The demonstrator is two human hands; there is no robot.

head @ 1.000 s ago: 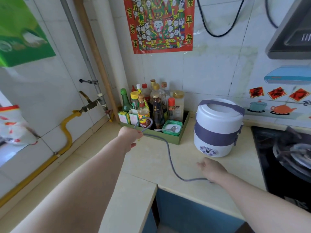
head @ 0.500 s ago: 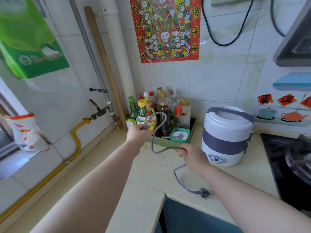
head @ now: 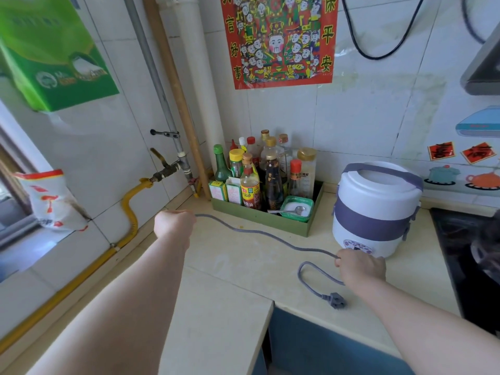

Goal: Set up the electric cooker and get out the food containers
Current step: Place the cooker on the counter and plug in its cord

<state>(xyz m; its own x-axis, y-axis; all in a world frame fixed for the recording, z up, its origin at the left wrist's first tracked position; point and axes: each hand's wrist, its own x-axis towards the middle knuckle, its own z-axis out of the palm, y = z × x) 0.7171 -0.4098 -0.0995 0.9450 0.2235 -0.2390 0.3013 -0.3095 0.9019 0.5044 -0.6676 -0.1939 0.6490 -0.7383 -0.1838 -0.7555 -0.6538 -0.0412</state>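
A white and purple electric cooker stands on the beige counter with its lid on and its handle folded over the top. A grey power cord stretches across the counter between both hands. My left hand grips one end of the cord at the left. My right hand holds the cord just in front of the cooker. Beyond my right hand the cord loops down to its plug, which lies near the counter's front edge.
A green tray with several sauce bottles and a small salt tub stands against the wall left of the cooker. A black gas stove fills the right side. A gas pipe with a valve runs along the left wall.
My hands have moved apart and the cord, looped up between them before, now lies stretched along the counter. My right hand moved right, to the cooker's front. The camera shifted slightly.
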